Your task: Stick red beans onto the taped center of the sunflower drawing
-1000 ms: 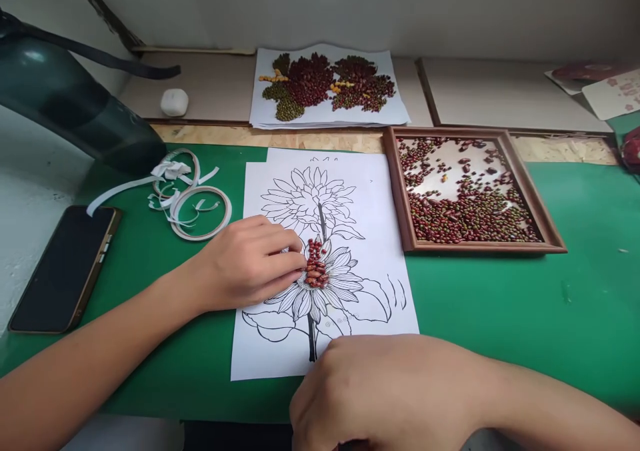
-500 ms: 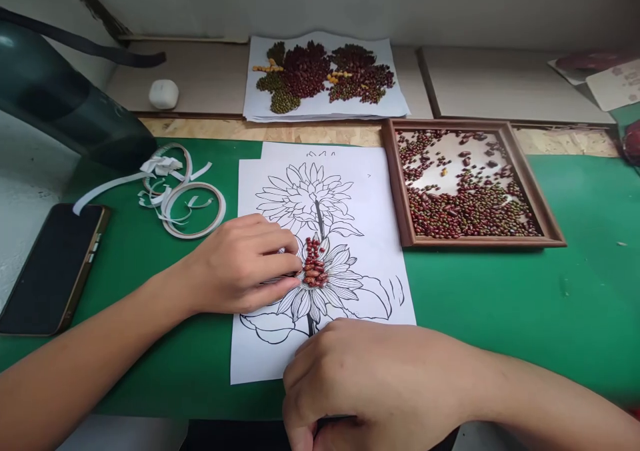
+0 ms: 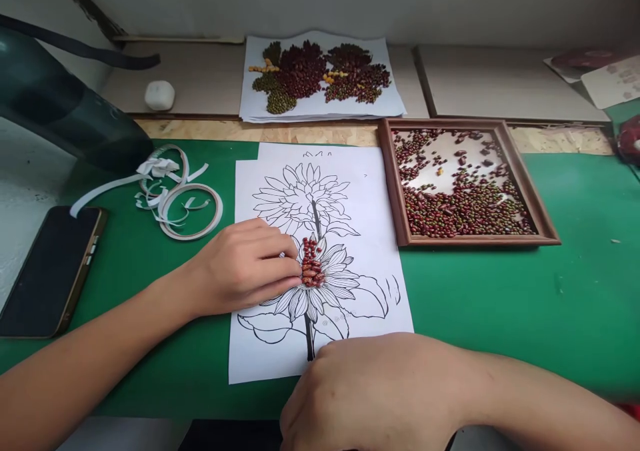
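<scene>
A sheet of paper (image 3: 375, 184) with two flowers drawn in black outline lies on the green table. Small red beans (image 3: 312, 264) form a cluster at the centre of the lower flower, larger ones below and smaller ones above. My left hand (image 3: 253, 264) rests on the sheet, its fingers bent and pressed together, with the tips at the left edge of the cluster. Whether a bean is between them is hidden. Over the sheet's lower right corner, my right hand (image 3: 370, 391) is curled downward, back up, with its fingertips out of sight.
To the right stands a brown framed tray (image 3: 480, 241) of mixed beans. Rolls of tape (image 3: 220, 214) with scraps, a phone (image 3: 45, 271) and a dark bottle (image 3: 65, 98) are at left. Finished bean pictures (image 3: 315, 108) and a white case (image 3: 160, 96) lie on the back ledge.
My right hand has moved down toward the bottom edge, uncovering more of the stem and leaf; its thumb has gone from sight. My left hand stays beside the beans. The view has shifted slightly.
</scene>
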`<state>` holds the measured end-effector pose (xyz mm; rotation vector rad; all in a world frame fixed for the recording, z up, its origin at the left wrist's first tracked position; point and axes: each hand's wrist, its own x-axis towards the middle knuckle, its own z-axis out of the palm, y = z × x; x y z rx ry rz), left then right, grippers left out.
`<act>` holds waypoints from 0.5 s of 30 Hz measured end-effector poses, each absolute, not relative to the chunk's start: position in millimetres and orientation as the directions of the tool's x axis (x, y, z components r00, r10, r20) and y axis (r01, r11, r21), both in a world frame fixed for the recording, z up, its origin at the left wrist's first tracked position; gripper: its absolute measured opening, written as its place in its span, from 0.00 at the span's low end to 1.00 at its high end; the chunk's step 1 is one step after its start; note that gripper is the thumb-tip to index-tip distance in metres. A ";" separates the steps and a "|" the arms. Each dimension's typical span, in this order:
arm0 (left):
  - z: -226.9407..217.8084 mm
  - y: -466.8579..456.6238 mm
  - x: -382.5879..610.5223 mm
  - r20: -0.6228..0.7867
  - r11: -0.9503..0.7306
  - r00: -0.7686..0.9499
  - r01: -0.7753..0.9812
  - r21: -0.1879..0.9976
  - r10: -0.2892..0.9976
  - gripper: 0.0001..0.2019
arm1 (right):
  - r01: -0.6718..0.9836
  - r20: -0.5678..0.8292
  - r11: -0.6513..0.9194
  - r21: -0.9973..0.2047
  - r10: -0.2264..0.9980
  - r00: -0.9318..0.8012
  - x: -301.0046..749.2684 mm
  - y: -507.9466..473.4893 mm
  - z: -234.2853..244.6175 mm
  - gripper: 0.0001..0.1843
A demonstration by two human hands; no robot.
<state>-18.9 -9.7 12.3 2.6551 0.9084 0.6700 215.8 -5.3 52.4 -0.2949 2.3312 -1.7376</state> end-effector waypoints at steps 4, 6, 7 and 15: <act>11.2 -10.0 -17.6 0.350 -0.772 0.692 0.523 0.361 0.632 0.02 | -0.061 -0.003 0.207 -0.976 -0.295 -0.956 216.3 -6.9 43.5 0.11; 11.5 -9.7 -17.9 0.353 -0.770 0.686 0.534 0.348 0.636 0.03 | -0.058 0.005 0.184 -0.981 -0.275 -0.961 217.1 -8.5 40.4 0.09; 11.8 -9.6 -18.2 0.352 -0.769 0.685 0.539 0.344 0.638 0.03 | -0.055 0.005 0.178 -0.982 -0.270 -0.963 217.3 -8.9 39.7 0.10; 12.4 -9.8 -19.1 0.356 -0.792 0.709 0.514 0.330 0.609 0.03 | -0.098 0.000 0.200 -0.975 -0.439 -0.898 212.0 -10.5 38.6 0.24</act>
